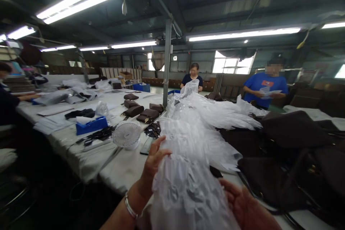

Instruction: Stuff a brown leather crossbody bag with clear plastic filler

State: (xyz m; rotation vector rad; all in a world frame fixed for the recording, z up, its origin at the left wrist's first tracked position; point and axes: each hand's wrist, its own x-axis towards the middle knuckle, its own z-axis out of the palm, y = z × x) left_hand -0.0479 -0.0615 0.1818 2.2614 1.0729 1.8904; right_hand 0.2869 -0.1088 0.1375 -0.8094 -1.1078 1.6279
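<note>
I see strip-lit room (223, 10), white worktop (125, 167), dark bags (296, 129) heaped right, plastic (188, 187) piled mid-worktop, fan (126, 134) left. My left fingers (157, 144) open against plastic, right fingers (228, 186) loosely open at its right edge.

From where I look, I can't read any words or numbers. There is a red patch with a pale shape on the front of a blue shirt (256, 82) that a person wears, a tiny dark mark in the middle of the white fan (126, 133) on the tabletop (129, 167), and small pale marks on the black pieces (153, 129) near the fan, but they are all too small or fuzzy for me. The little white square (175, 58) on the far wall has dark marks I can't make out.
</note>
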